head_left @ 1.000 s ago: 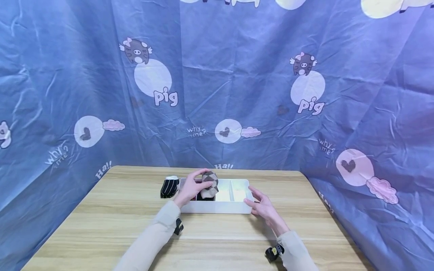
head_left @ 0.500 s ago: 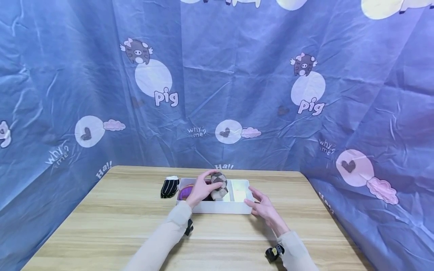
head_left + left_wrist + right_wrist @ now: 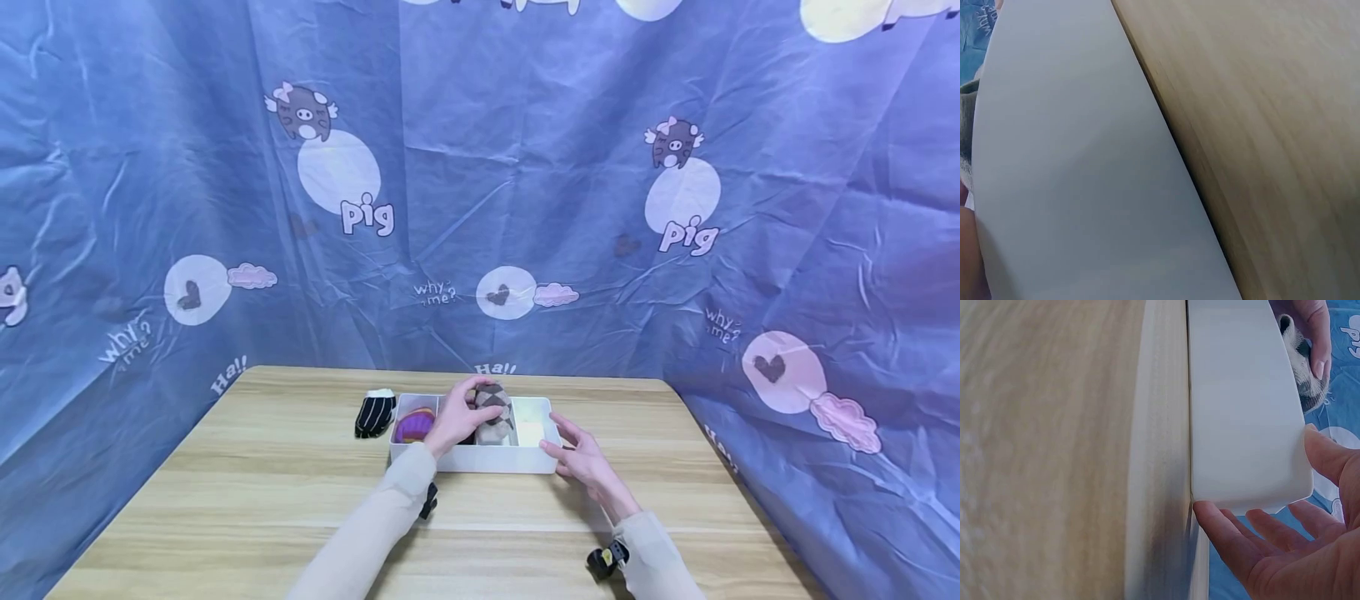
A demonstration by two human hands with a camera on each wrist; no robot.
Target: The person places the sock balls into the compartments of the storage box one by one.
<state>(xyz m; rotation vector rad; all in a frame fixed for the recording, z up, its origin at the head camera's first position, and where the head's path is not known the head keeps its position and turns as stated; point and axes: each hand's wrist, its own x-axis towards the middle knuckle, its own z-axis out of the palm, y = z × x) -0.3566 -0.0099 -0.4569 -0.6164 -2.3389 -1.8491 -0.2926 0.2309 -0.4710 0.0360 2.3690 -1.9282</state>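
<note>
My left hand (image 3: pixel 453 423) pinches a folded sock (image 3: pixel 495 432) with a grey-brown and pale checked pattern. The sock sits at the third compartment from the left in a long white divided box (image 3: pixel 480 460). At the box's right end, my right hand (image 3: pixel 588 467) holds on, its thumb at the front corner and its fingers along the end wall (image 3: pixel 1244 503). A purple striped sock (image 3: pixel 414 425) lies in the leftmost compartment. Something dark in the second compartment is mostly hidden behind my left hand. The left wrist view shows mainly the box's front wall (image 3: pixel 1085 156).
Left of the box, on the wooden table (image 3: pixel 262 500), lies a black sock (image 3: pixel 375 417) with white stripes and a white top. The rightmost compartment (image 3: pixel 531 425) shows its white floor. A blue printed curtain (image 3: pixel 465 208) hangs behind the table and along its sides.
My left hand has carried the checked sock rightward, from over the second compartment to the third, and lowered it. The purple sock has come into sight. My right hand has stayed in place.
</note>
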